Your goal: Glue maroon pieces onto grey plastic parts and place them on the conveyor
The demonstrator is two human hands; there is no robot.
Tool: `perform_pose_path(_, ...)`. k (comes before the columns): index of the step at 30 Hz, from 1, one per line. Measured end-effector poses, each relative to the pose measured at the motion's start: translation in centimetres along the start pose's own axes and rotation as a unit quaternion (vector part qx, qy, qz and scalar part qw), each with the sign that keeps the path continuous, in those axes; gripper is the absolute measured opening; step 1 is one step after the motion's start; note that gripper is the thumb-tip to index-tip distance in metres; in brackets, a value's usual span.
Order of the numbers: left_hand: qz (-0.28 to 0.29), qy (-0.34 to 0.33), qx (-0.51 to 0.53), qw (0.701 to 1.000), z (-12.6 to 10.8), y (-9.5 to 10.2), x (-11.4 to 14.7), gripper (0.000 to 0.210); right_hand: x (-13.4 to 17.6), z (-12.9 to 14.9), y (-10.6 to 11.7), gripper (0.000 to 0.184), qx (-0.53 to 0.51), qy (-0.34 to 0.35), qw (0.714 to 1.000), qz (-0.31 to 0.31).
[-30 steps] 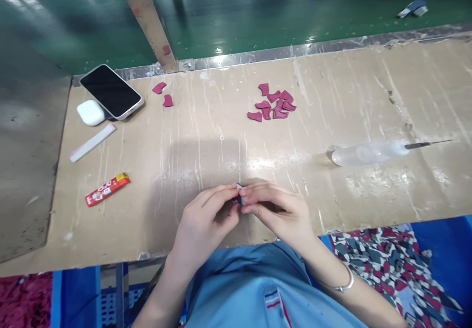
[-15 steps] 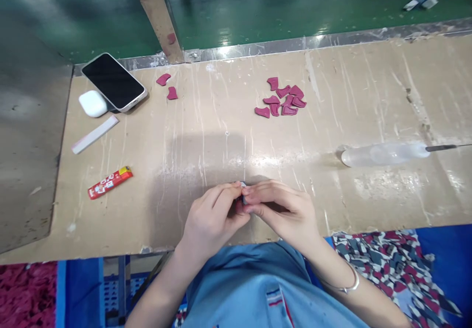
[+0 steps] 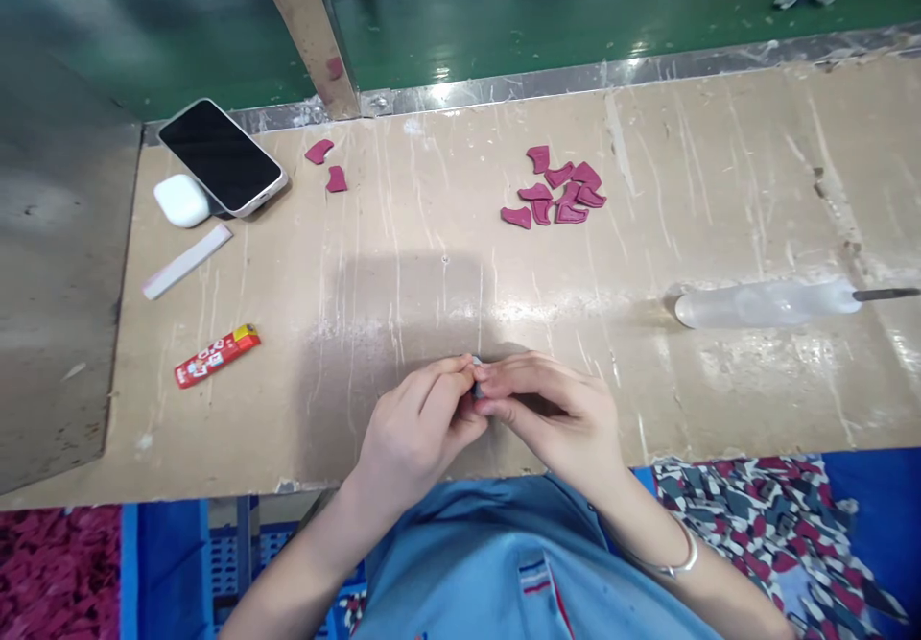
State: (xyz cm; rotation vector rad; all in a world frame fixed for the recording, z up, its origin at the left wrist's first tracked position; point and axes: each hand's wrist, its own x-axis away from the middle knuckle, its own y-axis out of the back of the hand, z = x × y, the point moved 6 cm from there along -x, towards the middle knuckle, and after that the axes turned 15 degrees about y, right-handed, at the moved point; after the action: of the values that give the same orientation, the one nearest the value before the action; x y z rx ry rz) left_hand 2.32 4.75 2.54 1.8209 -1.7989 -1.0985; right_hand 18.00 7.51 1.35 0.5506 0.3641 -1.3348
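A: What has moved?
B: The left hand (image 3: 424, 419) has closed in toward the right hand (image 3: 551, 410), so less of the small grey-and-dark, rubbery-looking piece (image 3: 477, 391) shows than a second ago. The heap of flat, curved maroon pieces (image 3: 554, 189) lies as it did; only the view has shifted.
A: Where's the piece now?
B: At the clock's centre, between both sets of fingertips, above the tan, scratched tabletop (image 3: 432, 189). Each hand pinches it, thumb below and fingers over; how hard, I can't tell.
A: How would it handle?
B: Very light, I'd judge, and bendy rather than brittle. I can't tell whether it's slick. Being so small, it's best taken by its rim, thumb against forefinger, leaving its face uncovered.
A: And the edges?
B: The worn front edge (image 3: 208, 490) runs close behind the wrists at six o'clock, so a dropped piece could roll off. Beyond it, at four, sits a mass of mixed maroon, grey and white scraps (image 3: 763, 525).
A: Room to move?
B: Most of it straight up toward twelve, stopping short of the heap at one. Near three lies a cloudy white plastic bottle (image 3: 763, 304), its thin dark nozzle (image 3: 885, 294) pointing away. At nine is a red, yellow-ended packet (image 3: 216, 356); at ten, a black-screened phone in a pale case (image 3: 223, 157). Both are well apart from the left hand.
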Motion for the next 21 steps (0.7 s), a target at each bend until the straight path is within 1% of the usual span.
perform_pose_path(3, 0.041, 0.011, 0.008, 0.999, 0.31, 0.19, -0.29, 0.016, 0.26, -0.15, 0.02, 0.018, -0.005, -0.007, 1.0, 0.004)
perform_pose_path(6, 0.063, 0.01, 0.006, 0.998, 0.22, 0.37, -0.69, 0.015, 0.42, -0.09, 0.01, 0.019, -0.005, -0.005, 1.0, 0.007)
perform_pose_path(11, 0.039, 0.013, -0.018, 0.999, -0.29, 0.25, -0.98, 0.004, 0.37, 0.08, -0.08, 0.019, 0.0, 0.001, 1.0, 0.01)
perform_pose_path(17, 0.019, -0.001, -0.021, 1.0, -0.55, 0.07, -0.78, 0.005, 0.32, -0.05, -0.11, 0.017, -0.01, -0.009, 1.0, 0.001)
perform_pose_path(21, 0.009, -0.011, -0.024, 1.0, -0.5, 0.1, -0.67, 0.002, 0.47, -0.15, -0.18, 0.015, -0.008, -0.011, 1.0, -0.006)
